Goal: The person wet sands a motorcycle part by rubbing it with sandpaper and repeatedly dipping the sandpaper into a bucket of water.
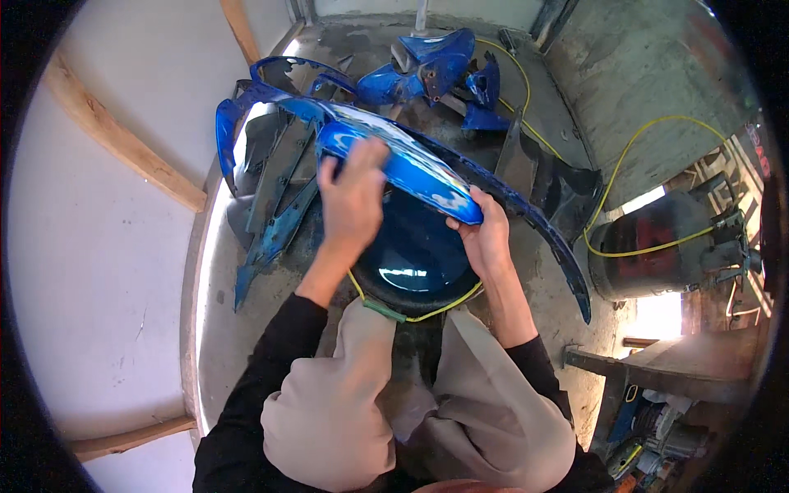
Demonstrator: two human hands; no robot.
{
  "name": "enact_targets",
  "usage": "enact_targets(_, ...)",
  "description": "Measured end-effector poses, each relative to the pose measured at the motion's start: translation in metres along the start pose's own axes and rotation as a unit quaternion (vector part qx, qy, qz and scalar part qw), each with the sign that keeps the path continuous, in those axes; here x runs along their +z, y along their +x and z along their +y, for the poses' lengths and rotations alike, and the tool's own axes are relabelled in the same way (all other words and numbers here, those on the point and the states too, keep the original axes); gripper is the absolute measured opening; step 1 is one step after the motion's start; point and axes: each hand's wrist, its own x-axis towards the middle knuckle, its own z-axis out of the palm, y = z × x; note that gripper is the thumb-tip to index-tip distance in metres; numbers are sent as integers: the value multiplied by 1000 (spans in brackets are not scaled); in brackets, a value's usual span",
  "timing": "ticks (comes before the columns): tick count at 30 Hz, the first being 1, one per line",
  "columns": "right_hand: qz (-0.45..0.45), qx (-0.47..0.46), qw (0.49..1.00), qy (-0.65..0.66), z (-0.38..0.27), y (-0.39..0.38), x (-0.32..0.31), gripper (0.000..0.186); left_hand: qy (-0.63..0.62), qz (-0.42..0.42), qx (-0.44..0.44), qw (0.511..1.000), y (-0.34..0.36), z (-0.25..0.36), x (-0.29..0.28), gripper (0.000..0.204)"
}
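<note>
A glossy blue vehicle body panel [427, 177] with pale, worn patches is tilted over a dark round basin [415, 283] of water. My right hand [485, 230] grips the panel's lower right end, thumb on top and fingers beneath. On its upper left part lies my left hand [353, 193], fingers bent and bunched against the surface, slightly smeared by motion. Whatever those fingers may hold is hidden. A long, narrow blue trim [546, 226] curves behind the panel and down to the right.
More blue body panels [431, 70] lie on the concrete floor [542, 287] at the back. Dark, scuffed strips [283, 222] rest at left. A yellow hose [625, 168] runs from a dark metal tank [653, 246] at right. White wall [99, 271] is at left; tools crowd the lower right.
</note>
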Motion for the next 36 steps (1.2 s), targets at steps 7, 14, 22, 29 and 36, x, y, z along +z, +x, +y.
enact_targets(7, 7, -4, 1000, 14, 4, 7, -6, 35, -41, -55, 127, 990, -16, 32, -3, 42)
enact_targets(14, 7, -9, 1000, -4, -1, 8, -8, 33, 18, 37, -32, 999, 2, -2, 13, 40)
enact_targets(22, -16, 6, 1000, -18, -2, 3, 1, 34, 9, 67, -99, 993, 15, -24, 0, 38)
enact_targets(29, -3, 4, 1000, -6, 2, 8, -9, 35, -54, -68, 141, 986, -16, 54, -1, 41)
enact_targets(36, 12, 9, 1000, -21, -3, 4, -7, 35, -6, 25, 13, 1000, 1, 18, 13, 43)
